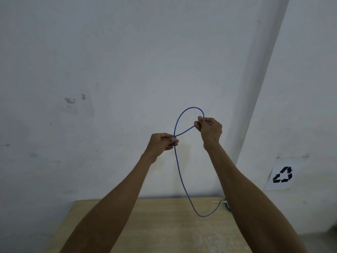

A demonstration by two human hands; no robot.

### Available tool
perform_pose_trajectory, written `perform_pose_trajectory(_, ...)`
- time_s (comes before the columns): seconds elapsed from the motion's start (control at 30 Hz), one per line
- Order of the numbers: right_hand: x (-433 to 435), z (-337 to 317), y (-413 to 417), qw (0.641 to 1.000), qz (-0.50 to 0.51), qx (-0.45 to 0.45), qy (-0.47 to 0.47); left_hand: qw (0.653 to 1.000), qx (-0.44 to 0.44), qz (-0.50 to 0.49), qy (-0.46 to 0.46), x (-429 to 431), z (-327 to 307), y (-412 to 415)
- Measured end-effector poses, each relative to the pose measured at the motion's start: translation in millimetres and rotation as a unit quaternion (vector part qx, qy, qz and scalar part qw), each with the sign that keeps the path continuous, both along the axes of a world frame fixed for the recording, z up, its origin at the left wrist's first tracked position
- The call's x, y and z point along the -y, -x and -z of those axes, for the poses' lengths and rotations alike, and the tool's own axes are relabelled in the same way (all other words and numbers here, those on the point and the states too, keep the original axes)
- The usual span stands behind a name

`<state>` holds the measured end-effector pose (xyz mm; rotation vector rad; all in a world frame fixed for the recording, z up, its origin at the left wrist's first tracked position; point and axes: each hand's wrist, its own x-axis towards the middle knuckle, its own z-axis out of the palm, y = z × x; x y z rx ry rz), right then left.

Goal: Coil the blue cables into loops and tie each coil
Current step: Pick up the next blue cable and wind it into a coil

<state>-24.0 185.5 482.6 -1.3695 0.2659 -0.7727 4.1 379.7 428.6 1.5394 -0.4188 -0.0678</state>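
Both hands are raised in front of the wall, and each pinches the same blue cable (179, 172). The left hand (163, 142) curls its thumb and fingers round the point where the line crosses itself. The right hand (209, 129), slightly higher and to its right, nips the cable between thumb and fingertips. Between and above them stands a single teardrop loop (182, 114), its top arching over the right hand.

Below the left hand the rest of the cable hangs free and sags to a bend low over the wooden table (145, 225) beneath the forearms; whether it touches the wood I cannot tell. It then climbs toward the right forearm and disappears behind it. A small white strip (217, 202) lies there, perhaps a tie, but it is too small to be sure.

The cable looks thin and light, yet springy. The loop keeps a round arc unsupported, so I judge it will try to spring open if the crossing is released. Its jacket seems smooth and may slide through a loose pinch. The best hold is probably at the crossing with the left hand, stacking each new turn there. The right hand could take the hanging run below the left hand and lift it in, rolling out any twist.
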Motion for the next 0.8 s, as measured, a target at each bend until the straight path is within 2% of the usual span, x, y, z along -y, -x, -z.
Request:
perform_pose_trajectory(0.13, 0, 15, 4, 0.998, -0.053, -0.020, -0.006, 0.991, -0.054, -0.083, 0.087, 4, 2, -1)
perform_pose_trajectory(0.4, -4, 41, 11, 0.987, -0.125, -0.092, 0.036, 0.981, -0.068, -0.111, 0.144, 8, -5, 0)
perform_pose_trajectory(0.53, -6, 44, 10, 0.977, -0.158, -0.127, 0.070, 0.986, -0.031, -0.111, 0.123, 7, -9, 1)
perform_pose_trajectory(0.63, -2, 42, 10, 0.971, -0.155, -0.134, 0.121, 0.987, 0.008, -0.126, 0.102, 3, -7, -4)
perform_pose_trajectory(0.8, 6, 30, 6, 0.944, -0.119, -0.070, 0.299, 0.991, 0.017, -0.117, 0.069, -4, -5, -7)
